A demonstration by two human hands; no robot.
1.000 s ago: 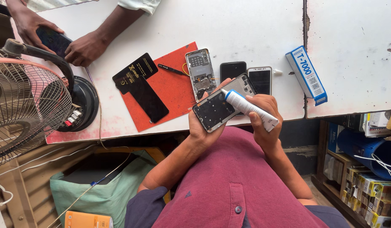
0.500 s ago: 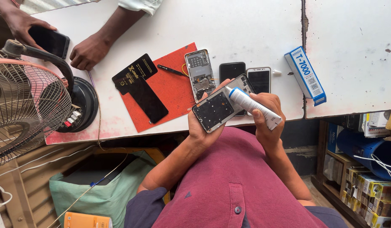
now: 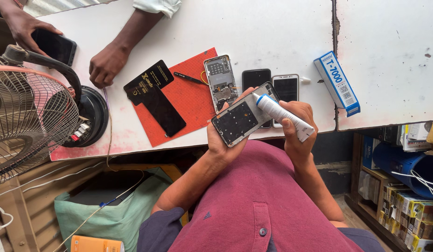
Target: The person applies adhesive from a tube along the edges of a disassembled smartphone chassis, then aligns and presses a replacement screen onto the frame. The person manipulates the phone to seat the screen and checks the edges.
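Seen from above, a person in a maroon shirt sat at a white desk. The left hand was wrapped around the edge of an opened phone frame, holding it tilted just above the desk's near edge. The right hand gripped a white glue tube with a blue collar, its nozzle touching the frame's upper edge. Behind the frame, on the desk, lay two dark-screened phones side by side and a dismantled phone on a red mat. A black panel also lay on the mat. A blue-and-white box sat to the right. Across the desk, another person's hand rested near the mat. A wire-caged fan stood at the left.
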